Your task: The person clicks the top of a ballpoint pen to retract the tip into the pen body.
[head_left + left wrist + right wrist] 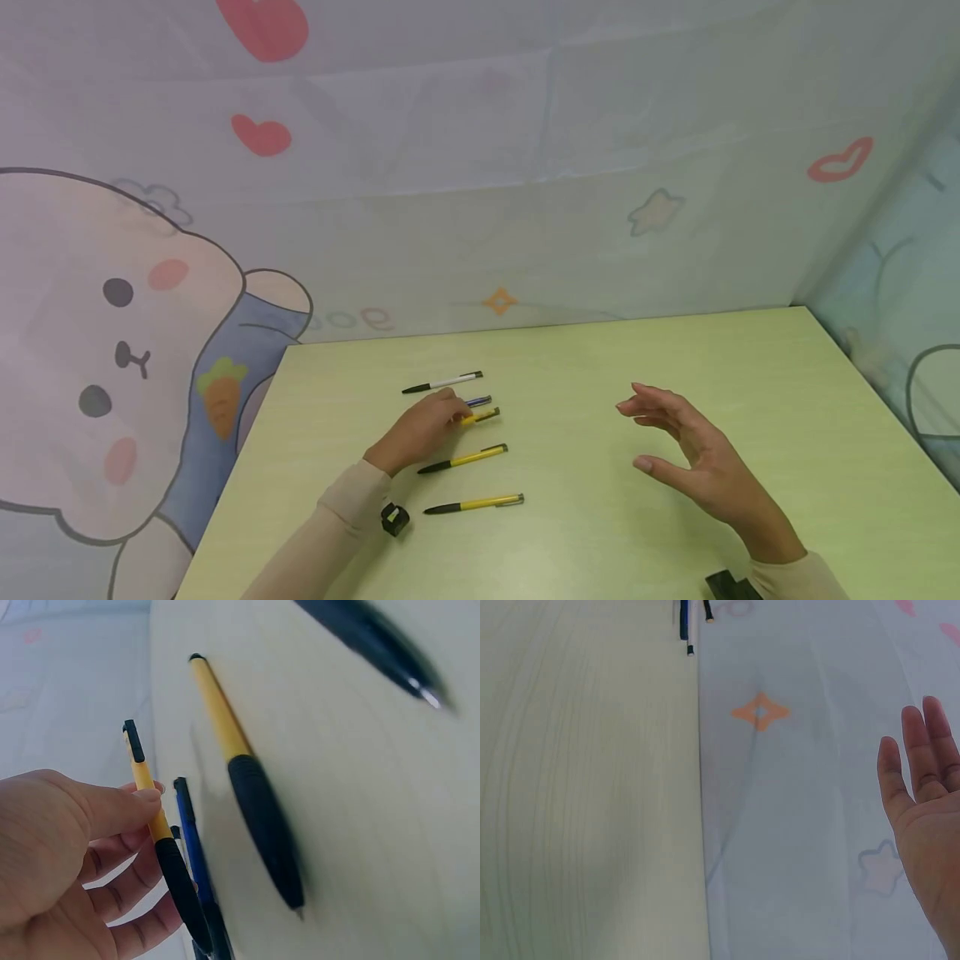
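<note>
My left hand (pixel 422 428) pinches a yellow pen (pixel 486 416) between thumb and fingers; its black grip points downward in the left wrist view. Right beside it is a blue pen (pixel 193 844), partly covered by the hand in the head view. Farther back lies a white pen (pixel 453 382) with a black grip. Two more yellow pens with black grips lie nearer the front: one yellow pen (pixel 477 457) just below the left hand, another yellow pen (pixel 483 502) below that. On the right, my right hand (pixel 697 450) is held over the table, fingers spread and holding nothing.
The pale yellow-green table (pixel 585 533) ends at a back edge against a hanging cloth (pixel 450 142) printed with hearts, stars and a cartoon animal. Black wrist devices sit at both sleeves, one black device (pixel 395 518) by the left cuff.
</note>
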Motion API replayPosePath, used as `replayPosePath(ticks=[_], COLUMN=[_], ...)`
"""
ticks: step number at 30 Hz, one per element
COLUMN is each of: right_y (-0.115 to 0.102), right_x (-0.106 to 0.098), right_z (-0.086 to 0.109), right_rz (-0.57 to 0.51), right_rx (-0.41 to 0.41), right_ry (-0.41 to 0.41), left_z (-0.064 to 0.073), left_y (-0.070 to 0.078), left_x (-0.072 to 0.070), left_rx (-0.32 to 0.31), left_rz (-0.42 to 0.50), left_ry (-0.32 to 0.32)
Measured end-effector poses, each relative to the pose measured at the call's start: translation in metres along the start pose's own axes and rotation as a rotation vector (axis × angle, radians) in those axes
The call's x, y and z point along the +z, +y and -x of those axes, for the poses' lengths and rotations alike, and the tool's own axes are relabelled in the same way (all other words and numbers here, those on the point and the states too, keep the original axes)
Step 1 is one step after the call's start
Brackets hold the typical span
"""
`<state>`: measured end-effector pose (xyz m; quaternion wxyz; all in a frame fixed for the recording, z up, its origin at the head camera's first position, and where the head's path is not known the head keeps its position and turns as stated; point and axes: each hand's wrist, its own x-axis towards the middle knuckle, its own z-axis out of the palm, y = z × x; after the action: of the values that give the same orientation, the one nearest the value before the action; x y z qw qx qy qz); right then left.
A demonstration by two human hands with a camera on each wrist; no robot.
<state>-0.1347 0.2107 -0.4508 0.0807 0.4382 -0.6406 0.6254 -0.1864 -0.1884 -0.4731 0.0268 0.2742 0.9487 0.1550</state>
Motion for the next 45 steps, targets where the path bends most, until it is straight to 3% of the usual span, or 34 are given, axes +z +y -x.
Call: replayPosePath(ticks=[7,15,22,36,45], right_y=[-0.004,-0.006,-0.002,-0.002,-0.001], right_x=[0.001,0.001,0.001,0.002,0.003], right_z=[-0.002,-0.003,-0.001,-0.003,-0.003], right_rz=[0.015,0.014,0.008,0.003,0.002], right_rx=[0.008,0.005,-0.003,-0.004,-0.009], right_ry=[0.007,0.01,0.012,0.009,0.004], left_z=[0.001,0.006,0.01,0.012,0.015], left_y=[0.002,0.01,0.023,0.053,0.066], left_x=[-0.006,-0.015,-0.02,-0.03,-0.027], left_rx=[-0.049,-0.03,-0.09,-0.063,-0.116], left_rz=[0.118,0.213,0.33,0.547,0.707], left_ry=[0.043,0.122,0.119,0.141,0.146])
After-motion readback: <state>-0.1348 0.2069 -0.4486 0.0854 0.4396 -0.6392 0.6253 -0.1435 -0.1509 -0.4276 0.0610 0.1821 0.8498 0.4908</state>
